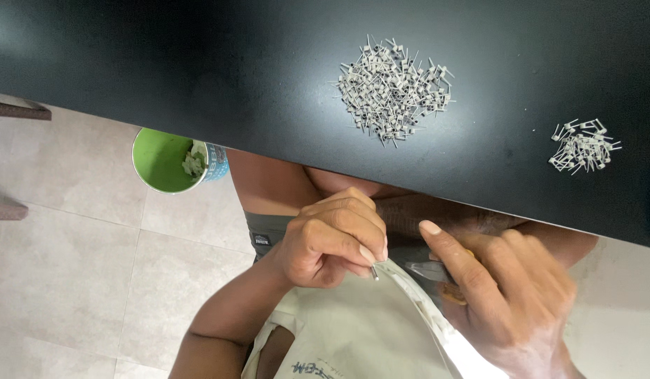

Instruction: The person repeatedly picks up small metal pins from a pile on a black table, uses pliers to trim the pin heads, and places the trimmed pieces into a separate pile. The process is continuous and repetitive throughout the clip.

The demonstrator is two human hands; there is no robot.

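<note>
While the left hand (332,242) pinches a small metal pin (374,272), the right hand (507,295) grips a tool (430,270) below the black table (198,70).

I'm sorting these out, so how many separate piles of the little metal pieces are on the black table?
2: a large pile mid-table, and a small pile near the right edge of the black table. The left hand pinches one more piece.

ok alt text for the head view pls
Below the edge of a black table, the left hand pinches a small metal pin while the right hand holds a tool. On the table lie a large pile of pins and a smaller pile.
</note>
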